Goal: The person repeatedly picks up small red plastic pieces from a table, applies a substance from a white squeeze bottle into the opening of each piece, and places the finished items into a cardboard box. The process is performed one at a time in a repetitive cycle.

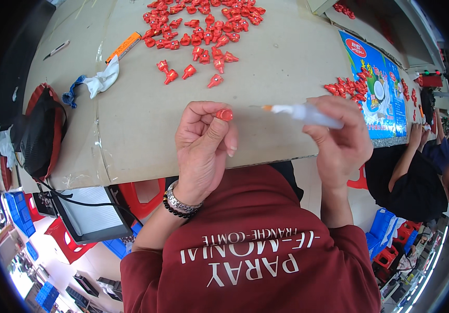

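Left hand [202,148] pinches a red cap [225,115] between thumb and forefinger, above the table's [146,120] near edge. Right hand [339,138] grips a syringe [308,113], orange tip aimed at the cap, not touching. Advise: steady both hands, align tip squarely with the cap opening.

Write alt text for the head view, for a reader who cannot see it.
A person's left hand pinches a small red plastic cap while the right hand aims a white squeeze tube with an orange tip toward it. Beyond lies a cardboard-covered table with a pile of red caps and a white-and-blue cloth.
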Demonstrator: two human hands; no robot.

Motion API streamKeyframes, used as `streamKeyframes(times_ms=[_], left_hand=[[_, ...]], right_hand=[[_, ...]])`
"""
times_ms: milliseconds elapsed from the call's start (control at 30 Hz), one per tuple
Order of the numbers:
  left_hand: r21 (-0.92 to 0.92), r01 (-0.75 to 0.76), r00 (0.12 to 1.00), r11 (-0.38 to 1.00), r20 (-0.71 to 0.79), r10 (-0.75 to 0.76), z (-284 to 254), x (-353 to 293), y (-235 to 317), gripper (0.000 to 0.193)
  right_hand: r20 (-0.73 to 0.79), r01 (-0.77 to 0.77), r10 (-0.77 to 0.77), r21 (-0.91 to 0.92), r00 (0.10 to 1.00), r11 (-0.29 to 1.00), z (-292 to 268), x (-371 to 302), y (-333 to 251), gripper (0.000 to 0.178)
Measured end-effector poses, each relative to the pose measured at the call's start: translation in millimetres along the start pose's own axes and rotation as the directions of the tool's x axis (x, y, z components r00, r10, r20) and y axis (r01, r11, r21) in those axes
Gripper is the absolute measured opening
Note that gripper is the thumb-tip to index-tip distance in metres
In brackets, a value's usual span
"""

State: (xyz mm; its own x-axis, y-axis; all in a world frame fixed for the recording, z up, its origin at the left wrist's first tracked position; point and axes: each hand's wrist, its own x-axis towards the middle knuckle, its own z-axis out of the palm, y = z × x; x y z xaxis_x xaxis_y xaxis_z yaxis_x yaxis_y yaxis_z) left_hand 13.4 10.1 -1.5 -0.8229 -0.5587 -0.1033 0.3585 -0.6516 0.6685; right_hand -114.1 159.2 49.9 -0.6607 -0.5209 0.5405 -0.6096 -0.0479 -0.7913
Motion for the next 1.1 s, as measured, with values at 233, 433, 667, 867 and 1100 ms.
streamKeyframes(times_ms=[233,433,667,867,1100], left_hand=[[0.042,0.078,0.997,0.996,0.002,-0.078,0,1,-2,0.008],[-0.041,0.069,0.992,0.997,0.107,-0.065,-9,13,-11,0.012],[-0.1,0.135,0.98,0.986,0.161,-0.118,-10,18,-5,0.009],[-0.132,0.202,0.951,0.97,0.264,-0.162,-22,15,-9,0.013],[-0.198,0.081,0.968,0.977,0.25,-0.03,-13,6,-18,0.015]], right_hand=[[-0.065,-0.408,0.531,0.564,0.845,0.718,-40,44,28,0.038],[-0.276,-0.37,0.41,0.184,0.869,0.91,-106,137,128,0.025],[-0.182,-0.124,-0.031,-0.774,0.983,0.621,-189,239,307,0.034],[-0.135,-0.121,0.016,-0.823,0.991,0.555,-279,256,407,0.063],[0.046,0.123,-0.234,-0.938,0.971,0.323,-245,270,427,0.055]])
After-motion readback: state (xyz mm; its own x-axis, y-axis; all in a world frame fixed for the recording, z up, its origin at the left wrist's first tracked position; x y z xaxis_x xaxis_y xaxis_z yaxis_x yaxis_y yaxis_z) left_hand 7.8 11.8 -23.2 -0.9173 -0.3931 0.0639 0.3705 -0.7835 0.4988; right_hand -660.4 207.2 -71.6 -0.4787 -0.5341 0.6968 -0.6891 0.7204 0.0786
